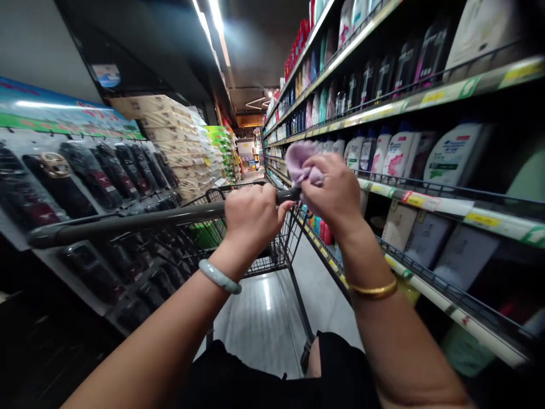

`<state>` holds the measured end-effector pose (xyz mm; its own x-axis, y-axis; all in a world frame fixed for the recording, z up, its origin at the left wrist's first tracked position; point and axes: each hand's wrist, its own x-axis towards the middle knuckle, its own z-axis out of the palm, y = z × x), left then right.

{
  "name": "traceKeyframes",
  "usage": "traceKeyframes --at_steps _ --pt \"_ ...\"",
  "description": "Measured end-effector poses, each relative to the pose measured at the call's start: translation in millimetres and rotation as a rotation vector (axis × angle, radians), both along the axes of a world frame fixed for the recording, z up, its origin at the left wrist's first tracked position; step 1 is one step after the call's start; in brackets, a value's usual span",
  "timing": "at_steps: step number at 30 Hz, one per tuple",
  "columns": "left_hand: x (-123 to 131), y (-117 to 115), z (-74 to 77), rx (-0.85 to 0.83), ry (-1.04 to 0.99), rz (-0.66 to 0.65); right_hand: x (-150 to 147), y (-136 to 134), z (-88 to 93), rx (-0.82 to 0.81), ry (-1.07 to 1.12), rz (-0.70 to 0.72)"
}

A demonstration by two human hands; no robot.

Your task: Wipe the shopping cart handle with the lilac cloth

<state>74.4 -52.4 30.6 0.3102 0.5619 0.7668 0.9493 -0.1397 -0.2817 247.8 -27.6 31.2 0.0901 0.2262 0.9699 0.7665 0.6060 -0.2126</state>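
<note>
A shopping cart (272, 257) of dark wire stands before me, its grey handlebar (170, 216) slanting across the view. My left hand (251, 211), with a pale green bangle at its wrist, is wrapped round the handlebar. At the bar's right end, my right hand (334, 190) grips a crumpled light purple cloth (300, 162). Its fingers are closed on the cloth's lower part. Whether this hand also touches the bar is hard to make out. Something green (207, 234) shows through the cart's wire on the left.
Shelves (395, 101) of shampoo bottles (402, 149) and boxes line the right side, close to my right arm. On the left hang packaged belts (85, 170) on a rack, with stacked cartons (166, 136) beyond. A shiny tiled floor (264, 324) runs along the aisle.
</note>
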Motion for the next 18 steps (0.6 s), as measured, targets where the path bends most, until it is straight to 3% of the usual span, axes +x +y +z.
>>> traceKeyframes --at_steps 2,5,10,14,16,18 --pt "-5.5 -3.2 6.4 -0.066 0.037 -0.064 1.5 8.0 15.6 -0.156 -0.167 -0.005" --pt "-31.9 -15.2 25.3 -0.170 0.050 -0.116 12.8 18.6 22.3 -0.259 -0.256 -0.018" --pt "-126.4 -37.6 62.2 -0.148 -0.007 0.108 23.9 30.3 37.6 -0.409 -0.196 -0.021" --pt "-183.2 -35.9 74.6 -0.454 -0.112 0.314 -18.2 27.8 55.3 -0.603 -0.175 0.010" --pt "-189.5 -34.0 72.5 -0.600 -0.118 0.324 -43.8 23.1 58.2 -0.634 -0.183 0.141" --pt "-186.2 -34.7 67.2 -0.607 -0.103 0.313 -56.8 19.1 58.6 -0.633 -0.187 0.270"
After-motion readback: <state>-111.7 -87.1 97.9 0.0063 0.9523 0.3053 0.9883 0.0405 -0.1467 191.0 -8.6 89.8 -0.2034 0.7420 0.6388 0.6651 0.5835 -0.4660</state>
